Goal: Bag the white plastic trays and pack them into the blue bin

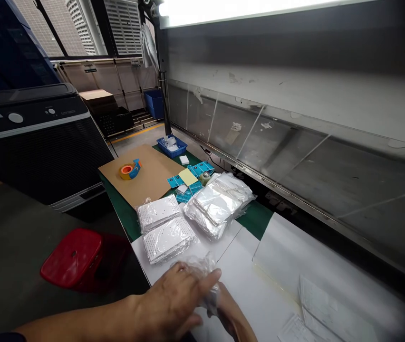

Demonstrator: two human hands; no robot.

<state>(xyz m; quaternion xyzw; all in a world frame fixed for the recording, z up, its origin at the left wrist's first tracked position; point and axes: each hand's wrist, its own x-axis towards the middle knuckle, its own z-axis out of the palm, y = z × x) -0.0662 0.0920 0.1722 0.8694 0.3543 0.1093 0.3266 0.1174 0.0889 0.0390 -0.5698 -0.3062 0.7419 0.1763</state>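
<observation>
Both hands were low at the near edge of the white surface (pixel 259 285), working a clear bag (pixel 202 270). The left hand (pixel 174 304) lay over the bag with its fingers stretched flat across the crinkled plastic, not curled around it. The right hand (pixel 233 316) sat under and just behind it, mostly hidden; it seemed to pinch the bag's lower edge, though I could not tell how firm its grip was.

Just beyond the bag lay two flat packs (pixel 163 228) of white parts, one touching the other. To their right, a stack of shiny pouches (pixel 220 202) rested partly on a green mat (pixel 255 218). Farther back were a sheet of cardboard (pixel 152 175) with an orange tape dispenser (pixel 130 169) on it, some blue cards (pixel 197 170) with a yellow note (pixel 187 176) on top, and a small blue tray (pixel 171 146). A red stool (pixel 72 259) stood on the floor to the left of the surface. Papers (pixel 316 308) lay at the near right.
</observation>
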